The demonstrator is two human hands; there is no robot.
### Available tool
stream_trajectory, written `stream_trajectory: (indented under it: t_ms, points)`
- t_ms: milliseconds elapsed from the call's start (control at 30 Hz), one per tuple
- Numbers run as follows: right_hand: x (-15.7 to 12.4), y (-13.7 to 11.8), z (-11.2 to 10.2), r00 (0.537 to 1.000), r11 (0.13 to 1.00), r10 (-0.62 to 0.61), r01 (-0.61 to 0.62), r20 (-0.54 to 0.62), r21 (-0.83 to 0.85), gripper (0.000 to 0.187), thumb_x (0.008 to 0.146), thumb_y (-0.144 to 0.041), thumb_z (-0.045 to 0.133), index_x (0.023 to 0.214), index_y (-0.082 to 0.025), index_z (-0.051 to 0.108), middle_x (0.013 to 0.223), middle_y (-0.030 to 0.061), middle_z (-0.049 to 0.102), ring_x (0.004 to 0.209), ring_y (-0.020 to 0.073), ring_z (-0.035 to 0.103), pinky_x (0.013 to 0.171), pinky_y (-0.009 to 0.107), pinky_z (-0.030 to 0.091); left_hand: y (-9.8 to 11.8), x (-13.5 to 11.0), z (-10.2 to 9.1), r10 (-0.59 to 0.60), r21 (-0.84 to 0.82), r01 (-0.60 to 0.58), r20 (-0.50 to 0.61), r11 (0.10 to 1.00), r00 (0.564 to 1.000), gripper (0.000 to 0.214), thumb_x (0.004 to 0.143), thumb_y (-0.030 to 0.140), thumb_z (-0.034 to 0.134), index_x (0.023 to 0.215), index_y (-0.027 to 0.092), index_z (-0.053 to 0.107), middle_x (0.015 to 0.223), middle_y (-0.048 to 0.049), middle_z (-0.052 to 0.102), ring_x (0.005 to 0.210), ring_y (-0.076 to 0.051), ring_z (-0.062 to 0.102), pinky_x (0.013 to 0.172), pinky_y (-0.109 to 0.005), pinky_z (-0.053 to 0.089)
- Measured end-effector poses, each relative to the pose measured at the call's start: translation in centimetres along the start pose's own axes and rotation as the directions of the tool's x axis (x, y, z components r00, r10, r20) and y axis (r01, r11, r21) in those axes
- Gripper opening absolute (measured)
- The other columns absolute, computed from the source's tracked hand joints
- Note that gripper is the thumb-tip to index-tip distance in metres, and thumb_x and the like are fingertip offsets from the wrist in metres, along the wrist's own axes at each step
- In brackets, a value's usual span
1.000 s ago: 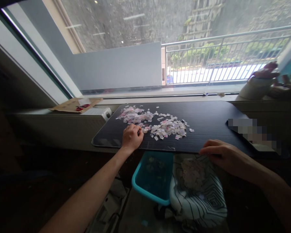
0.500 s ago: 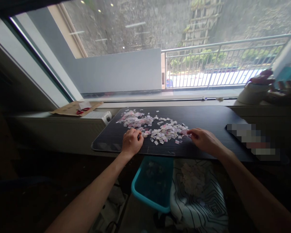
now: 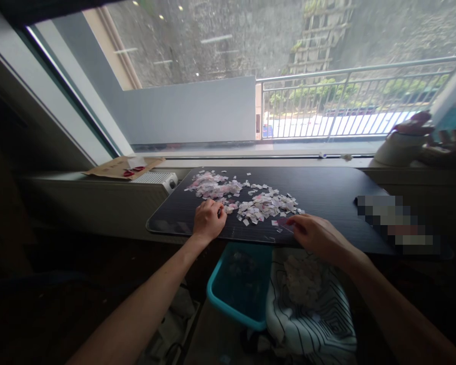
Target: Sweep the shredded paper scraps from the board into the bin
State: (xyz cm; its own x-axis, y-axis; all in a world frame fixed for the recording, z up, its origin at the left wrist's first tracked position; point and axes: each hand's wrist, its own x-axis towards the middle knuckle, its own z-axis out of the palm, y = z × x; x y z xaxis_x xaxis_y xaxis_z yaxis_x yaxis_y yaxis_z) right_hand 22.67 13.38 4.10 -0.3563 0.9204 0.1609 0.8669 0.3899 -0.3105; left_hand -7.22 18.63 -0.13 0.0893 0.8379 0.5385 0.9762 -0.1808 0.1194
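Small whitish and pink paper-like pieces lie in two loose heaps on the dark tabletop, a left heap (image 3: 213,185) and a right heap (image 3: 268,205). My left hand (image 3: 209,219) rests at the near side of the left heap, its fingers curled closed; whatever is inside them is hidden. Between the thumb and fingers of my right hand (image 3: 313,233) is a thin, see-through pinkish sheet (image 3: 286,224). It lies low over the tabletop, just in front of the right heap, with a small piece at its left end.
Below the front edge of the table (image 3: 327,182) stand a teal basin (image 3: 228,318) and a striped cloth (image 3: 311,324) bearing more pieces. A blurred-out object (image 3: 395,218) lies at the right. Red-handled scissors (image 3: 134,171) rest on cardboard (image 3: 99,171) at the left.
My right hand has drawn back toward the near table edge and slightly left, away from the right heap, with the pinkish sheet now showing. My left hand has stayed in place.
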Motion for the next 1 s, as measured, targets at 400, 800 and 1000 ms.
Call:
stream_trajectory:
  t_ms: [400, 800, 1000]
  points:
    - [0.0, -2.6, 0.4, 0.999, 0.999, -0.032, 0.031, 0.035, 0.031, 0.027, 0.086, -0.020, 0.043, 0.100, -0.020, 0.066, 0.093, 0.0064, 0.070, 0.079, 0.0174, 0.063, 0.067, 0.024, 0.041, 0.2, 0.0, -0.1, -0.023, 0.004, 0.023, 0.026, 1.000, 0.999, 0.012, 0.081, 0.022, 0.051, 0.083, 0.020, 0.063, 0.089, -0.0062, 0.061, 0.090, -0.023, 0.055, 0.080, -0.034, 0.042]
    - [-0.4, -3.7, 0.3, 0.997, 1.000, -0.010, 0.010, 0.080, 0.000, 0.024, 0.085, -0.020, 0.043, 0.095, -0.019, 0.064, 0.091, 0.0073, 0.070, 0.077, 0.0184, 0.063, 0.064, 0.025, 0.039, 0.5, -0.1, -0.4, -0.037, -0.005, 0.037, 0.030, 0.999, 0.999, 0.012, 0.082, 0.022, 0.052, 0.084, 0.020, 0.063, 0.089, -0.0057, 0.060, 0.090, -0.022, 0.055, 0.081, -0.034, 0.042]
    - [-0.3, -4.9, 0.9, 0.991, 0.992, -0.095, 0.085, 0.099, 0.096, 0.023, 0.086, -0.019, 0.042, 0.094, -0.020, 0.064, 0.089, 0.0056, 0.069, 0.076, 0.0163, 0.062, 0.063, 0.023, 0.039, 0.5, -0.2, -0.3, -0.038, -0.009, 0.039, 0.025, 0.999, 0.999, 0.011, 0.082, 0.021, 0.052, 0.083, 0.020, 0.063, 0.088, -0.0058, 0.059, 0.088, -0.022, 0.055, 0.081, -0.035, 0.042]
